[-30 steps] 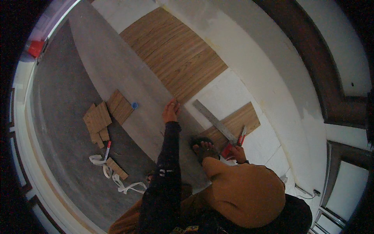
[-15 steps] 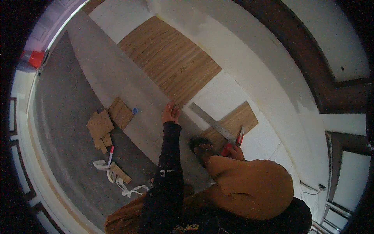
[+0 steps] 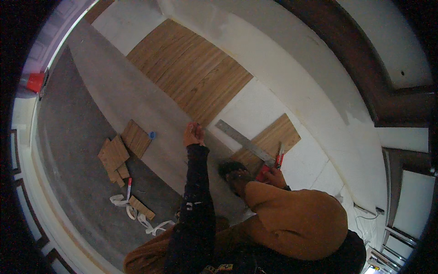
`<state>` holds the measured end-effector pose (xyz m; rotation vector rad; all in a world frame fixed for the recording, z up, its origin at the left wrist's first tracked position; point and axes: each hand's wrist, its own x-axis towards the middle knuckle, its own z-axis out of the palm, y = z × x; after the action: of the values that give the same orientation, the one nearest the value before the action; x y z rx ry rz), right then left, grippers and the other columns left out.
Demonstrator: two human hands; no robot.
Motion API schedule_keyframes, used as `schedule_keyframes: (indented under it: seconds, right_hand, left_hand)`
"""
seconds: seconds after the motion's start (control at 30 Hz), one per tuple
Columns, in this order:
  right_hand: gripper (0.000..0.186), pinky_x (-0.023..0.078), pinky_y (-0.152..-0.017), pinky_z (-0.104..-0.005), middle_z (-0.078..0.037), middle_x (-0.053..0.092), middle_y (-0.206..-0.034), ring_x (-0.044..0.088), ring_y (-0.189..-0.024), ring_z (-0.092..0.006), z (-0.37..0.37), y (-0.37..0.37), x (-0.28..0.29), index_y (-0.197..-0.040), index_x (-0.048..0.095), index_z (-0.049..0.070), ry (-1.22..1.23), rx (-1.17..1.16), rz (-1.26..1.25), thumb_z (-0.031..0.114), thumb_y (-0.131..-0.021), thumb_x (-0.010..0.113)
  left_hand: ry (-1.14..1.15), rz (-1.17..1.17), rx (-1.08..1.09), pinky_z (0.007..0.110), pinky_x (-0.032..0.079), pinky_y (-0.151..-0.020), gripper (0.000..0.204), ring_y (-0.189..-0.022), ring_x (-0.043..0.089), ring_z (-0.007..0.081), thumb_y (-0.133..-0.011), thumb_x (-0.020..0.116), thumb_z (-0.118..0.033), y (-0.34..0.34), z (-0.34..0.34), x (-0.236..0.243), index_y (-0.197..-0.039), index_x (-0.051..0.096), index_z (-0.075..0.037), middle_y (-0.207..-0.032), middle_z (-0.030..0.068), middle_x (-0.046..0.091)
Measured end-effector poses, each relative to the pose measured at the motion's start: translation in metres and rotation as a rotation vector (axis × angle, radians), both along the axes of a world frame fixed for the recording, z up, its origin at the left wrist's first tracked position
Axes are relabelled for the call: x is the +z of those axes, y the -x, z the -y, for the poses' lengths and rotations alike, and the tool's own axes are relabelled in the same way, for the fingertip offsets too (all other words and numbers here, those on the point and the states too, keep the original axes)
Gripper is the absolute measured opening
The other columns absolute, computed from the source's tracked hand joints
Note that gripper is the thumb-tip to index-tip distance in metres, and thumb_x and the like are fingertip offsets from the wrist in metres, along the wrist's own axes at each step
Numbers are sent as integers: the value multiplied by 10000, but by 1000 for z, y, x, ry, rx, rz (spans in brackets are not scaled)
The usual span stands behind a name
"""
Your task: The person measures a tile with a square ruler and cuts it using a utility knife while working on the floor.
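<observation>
My right hand (image 3: pixel 274 178) is closed around the red stock of a try square (image 3: pixel 244 140). Its steel blade lies across a short wood-look plank (image 3: pixel 273 137) on the white underlay. A slim red tool with a pale tip (image 3: pixel 279 156), maybe a utility knife, juts up from the same hand. My left hand (image 3: pixel 194 134) is closed, its fingers curled together over the edge of the grey floor strip, beside the near corner of a laid wood-look floor section (image 3: pixel 191 68). Whatever its fingers hold, if anything, is too small to make out.
Several plank offcuts (image 3: pixel 114 157), a blue roll (image 3: pixel 152 135), a red-and-white marker (image 3: pixel 129 186) and curled white strips (image 3: pixel 131 211) lie on the left floor. A white wall (image 3: pixel 283 59) runs along the right. A red bucket (image 3: pixel 35 82) stands far left. My bent knee (image 3: pixel 301 219) is close by.
The view has shifted slightly, so the floor things appear a little farther left. My left hand has moved slightly left in the picture; my right hand stays at the square.
</observation>
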<state>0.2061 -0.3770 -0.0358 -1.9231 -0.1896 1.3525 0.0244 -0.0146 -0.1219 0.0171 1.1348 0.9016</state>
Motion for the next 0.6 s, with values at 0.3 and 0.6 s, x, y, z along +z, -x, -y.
schedule_keyframes:
  seconds: [0.3, 0.6]
  right_hand:
    - [354, 530, -569, -306, -79, 697, -784, 665, -646, -148, -7, 5, -4, -1011, 665, -32, -63, 17, 8, 301, -896, 698]
    - [346, 570, -559, -316, -96, 699, -833, 705, -676, -183, -7, 5, -11, -992, 650, -35, -133, -26, -81, 295, -909, 711]
  left_hand:
    - [-63, -140, -100, 362, 471, -744, 416, -903, 586, 182, -873, 701, -331, 4, -19, -3, -1242, 616, -158, -1160, 10, 634]
    - [-154, -98, -277, 375, 504, -692, 425, -917, 568, 203, -845, 735, -303, 18, -50, -19, -1210, 618, -120, -1056, 47, 607]
